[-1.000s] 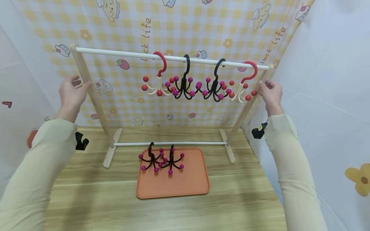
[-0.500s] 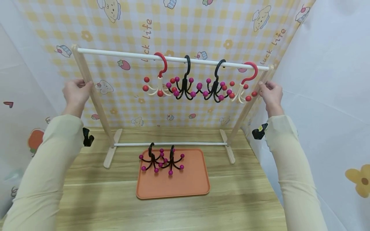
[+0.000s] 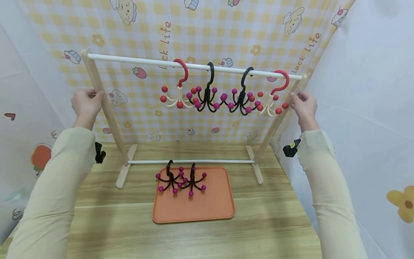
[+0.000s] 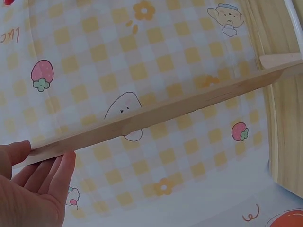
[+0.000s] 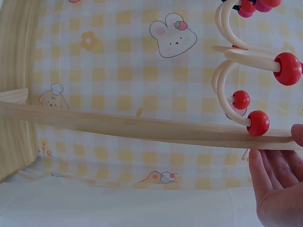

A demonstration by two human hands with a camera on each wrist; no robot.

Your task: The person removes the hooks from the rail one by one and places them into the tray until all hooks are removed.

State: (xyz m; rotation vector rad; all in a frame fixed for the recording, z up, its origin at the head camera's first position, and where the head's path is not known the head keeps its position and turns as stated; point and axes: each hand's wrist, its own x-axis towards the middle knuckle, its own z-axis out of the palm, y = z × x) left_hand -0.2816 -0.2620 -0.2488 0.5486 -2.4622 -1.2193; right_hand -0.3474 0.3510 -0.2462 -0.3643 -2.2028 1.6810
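Note:
A small garment rack with wooden posts and a white top rail (image 3: pixel 132 60) stands on the table. My left hand (image 3: pixel 86 105) pinches its left post (image 3: pixel 111 120) between thumb and fingers; the left wrist view shows the thumb (image 4: pixel 18 152) on one side and fingers (image 4: pixel 60 177) on the other. On the far side, my right hand (image 3: pixel 304 109) holds the right post (image 3: pixel 271 130) the same way. From the rail hang two red-hooked cream claw hangers (image 3: pixel 179 81) (image 3: pixel 283 82) with red balls and, between them, two black ones (image 3: pixel 207 95) (image 3: pixel 242 98) with magenta balls.
An orange tray (image 3: pixel 213 205) lies in front of the rack, with two black claw hangers (image 3: pixel 170 177) (image 3: pixel 192 180) at its back left. A white lower bar (image 3: pixel 145 162) joins the wooden feet (image 3: pixel 123 176). Behind is a yellow checked cloth (image 3: pixel 145 32).
My left hand has moved slightly right and its loose fingers have closed on the left post. The right hand keeps its hold, and the hangers are where they were.

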